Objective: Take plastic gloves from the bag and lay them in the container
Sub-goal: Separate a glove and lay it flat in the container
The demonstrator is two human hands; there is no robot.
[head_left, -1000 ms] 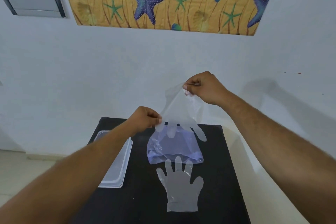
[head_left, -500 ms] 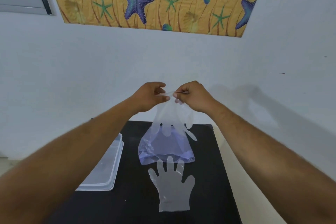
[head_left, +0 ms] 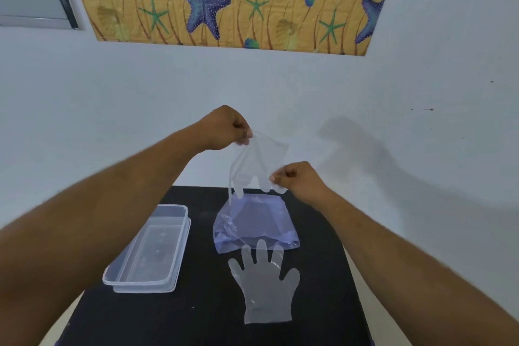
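a clear plastic glove [head_left: 257, 161] hangs in the air above the bag [head_left: 254, 223], the left hand [head_left: 224, 129] pinching its cuff corner and the right hand [head_left: 297, 178] pinching beside its fingers. a second glove [head_left: 265, 281] lies flat at the black table [head_left: 196, 317] middle, just in front of the bag. the empty clear container [head_left: 148, 253] sits by the table's left edge.

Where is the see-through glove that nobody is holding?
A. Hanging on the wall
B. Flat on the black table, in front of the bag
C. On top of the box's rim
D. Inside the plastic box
B: the loose glove lies flat on the black table, just nearer than the bag, outside the box.
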